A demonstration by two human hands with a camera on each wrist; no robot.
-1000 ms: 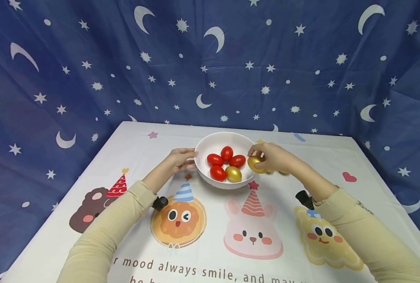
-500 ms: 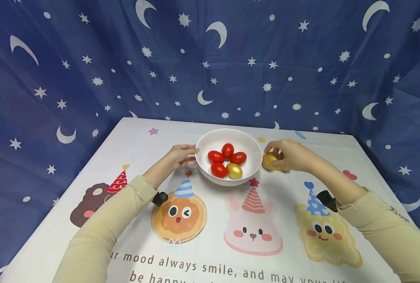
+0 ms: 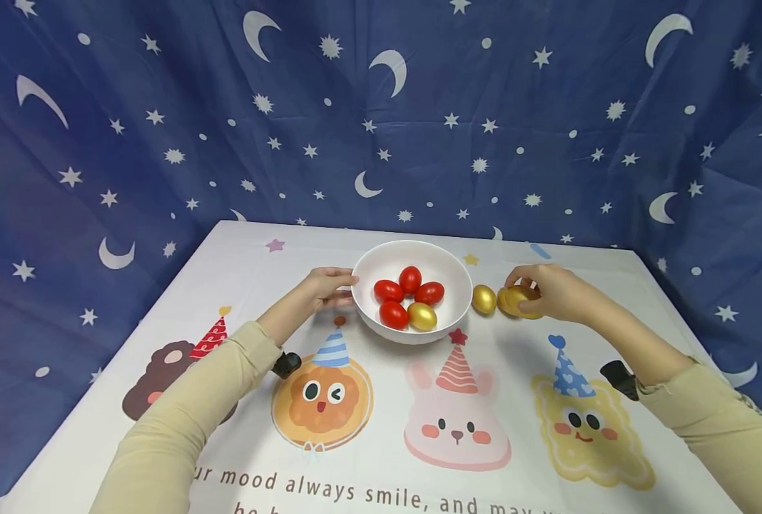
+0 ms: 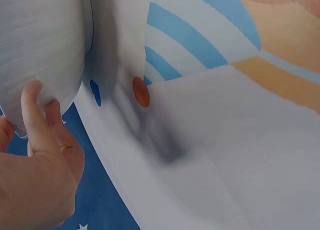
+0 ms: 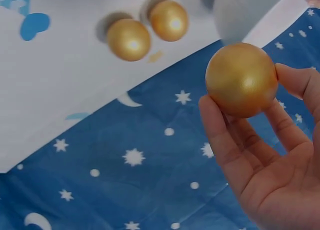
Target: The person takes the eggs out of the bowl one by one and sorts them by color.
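Observation:
A white bowl (image 3: pixel 413 250) holds several red eggs (image 3: pixel 389 291) and one golden egg (image 3: pixel 422 317). My left hand (image 3: pixel 322 285) grips its left rim; in the left wrist view its fingers (image 4: pixel 37 120) lie on the bowl's outer wall. To the right of the bowl, my right hand (image 3: pixel 554 293) holds another golden egg (image 5: pixel 242 80) between thumb and fingertips. Two more golden eggs rest on the table between the bowl and this hand: the nearer egg (image 3: pixel 484 300) sits close beside the bowl, and the farther egg (image 3: pixel 504 301) is partly hidden behind the held one.
A white tablecloth (image 3: pixel 387 400) with printed cartoon figures and lettering covers the table. Behind it hangs a dark blue curtain (image 3: pixel 317 93) with moons and stars. A black wrist camera (image 3: pixel 620 378) is strapped below the right hand, and another camera (image 3: pixel 286 364) below the left.
My right hand has moved right, away from the bowl's rim, holding a golden egg throughout. The golden eggs on the table have come into fuller view. My left hand has stayed on the bowl.

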